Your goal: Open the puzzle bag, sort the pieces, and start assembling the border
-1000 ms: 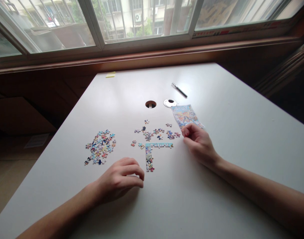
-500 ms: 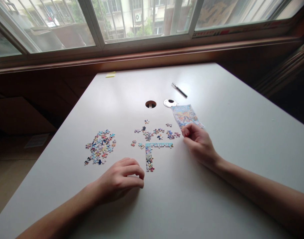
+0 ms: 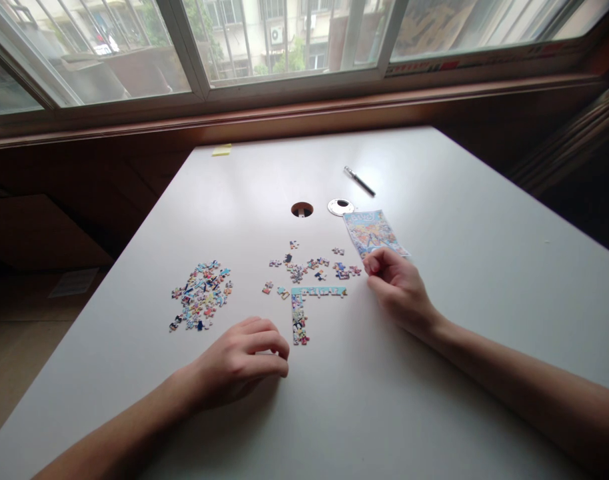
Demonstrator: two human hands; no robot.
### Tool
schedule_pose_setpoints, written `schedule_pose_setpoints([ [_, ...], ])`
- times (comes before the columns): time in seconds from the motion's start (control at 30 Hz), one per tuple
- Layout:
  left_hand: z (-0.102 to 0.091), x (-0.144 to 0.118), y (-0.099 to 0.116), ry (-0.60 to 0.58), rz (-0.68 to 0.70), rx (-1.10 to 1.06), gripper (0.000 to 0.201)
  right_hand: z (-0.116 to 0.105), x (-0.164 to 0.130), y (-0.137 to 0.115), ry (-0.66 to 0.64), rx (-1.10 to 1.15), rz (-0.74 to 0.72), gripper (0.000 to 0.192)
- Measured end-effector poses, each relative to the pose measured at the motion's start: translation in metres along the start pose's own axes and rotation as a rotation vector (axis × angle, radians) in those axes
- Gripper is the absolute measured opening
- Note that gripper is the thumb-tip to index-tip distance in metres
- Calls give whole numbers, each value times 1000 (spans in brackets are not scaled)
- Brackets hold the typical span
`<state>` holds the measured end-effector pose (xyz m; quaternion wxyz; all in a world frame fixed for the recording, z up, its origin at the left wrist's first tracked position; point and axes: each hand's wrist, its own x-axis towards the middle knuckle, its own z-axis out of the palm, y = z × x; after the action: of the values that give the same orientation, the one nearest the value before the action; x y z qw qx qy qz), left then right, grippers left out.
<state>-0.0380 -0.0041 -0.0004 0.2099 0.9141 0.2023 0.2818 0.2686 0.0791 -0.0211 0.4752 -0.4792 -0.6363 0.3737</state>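
At twelve o'clock from my loosely curled, empty left hand (image 3: 239, 363) lies the joined puzzle corner (image 3: 304, 308), while my right hand (image 3: 397, 288), fingers pinched together on what I cannot tell, could nudge loose pieces (image 3: 317, 267) at its nine o'clock astray.

Soft window (image 3: 284, 40) daylight, wide-angle edge distortion

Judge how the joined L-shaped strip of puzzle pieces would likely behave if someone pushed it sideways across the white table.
The joined strip is thin and flat, so it would probably slide easily on the smooth table. Being only one piece wide, it may bend or separate at the joints. It looks light.
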Motion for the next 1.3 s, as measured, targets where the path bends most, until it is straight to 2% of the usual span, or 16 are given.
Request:
schedule_pose_setpoints([
  [0.33,-1,-1,0,-11,-9,14,25,0,-1,-2,4,-53,-17,19],
  [0.4,-1,0,1,-6,-12,21,25,1,-2,-4,10,-163,-59,19],
  [0.57,-1,1,1,5,-16,33,22,0,-1,-3,-27,-597,-290,17],
  [0.73,0,-1,0,-1,-17,35,21,-4,4,4,-42,-897,-215,15],
  [0.9,0,0,0,-3,-13,29,19,-2,3,3,-59,-929,-200,18],
  [1.3,0,-1,0,-3,-13,47,22,-1,3,4,-54,-912,-216,8],
])
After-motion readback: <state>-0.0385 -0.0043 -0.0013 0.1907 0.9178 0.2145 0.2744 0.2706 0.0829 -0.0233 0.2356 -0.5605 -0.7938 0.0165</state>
